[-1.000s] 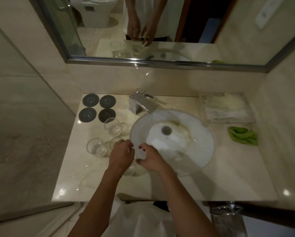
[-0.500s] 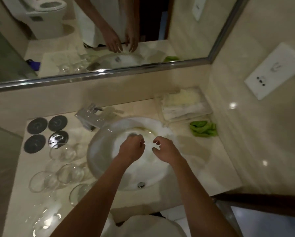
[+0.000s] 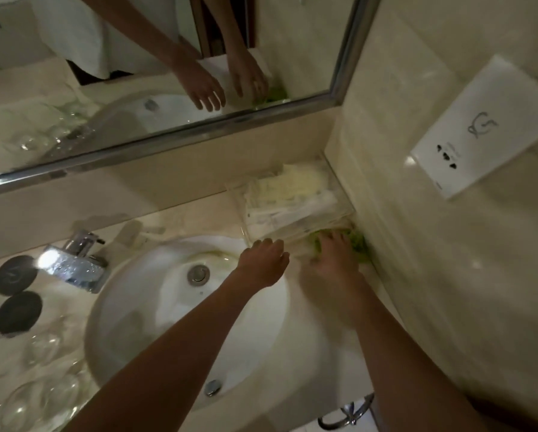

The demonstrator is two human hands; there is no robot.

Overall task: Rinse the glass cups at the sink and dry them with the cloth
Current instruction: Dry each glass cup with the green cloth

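Marble counter [image 3: 180,222], sink [image 3: 174,307] inset.
Right of it, we note our right hand [image 3: 333,260] on the green cloth [image 3: 359,244], grip unclear; left hand [image 3: 263,263] loose, empty.

I'm looking at a bathroom, likely a hotel's: a white round sink [image 3: 168,322] set in a marble counter [image 3: 339,353], a chrome tap [image 3: 77,266] behind it, a wall mirror [image 3: 155,73] above, and a tray of wrapped toiletries [image 3: 292,207] to its right.

Bathroom tabletop surroundings.
Dark round coasters [image 3: 18,311] lie left; a clear tray [image 3: 295,210] of packets sits below the mirror [image 3: 168,73]; wall socket [image 3: 479,132] right.
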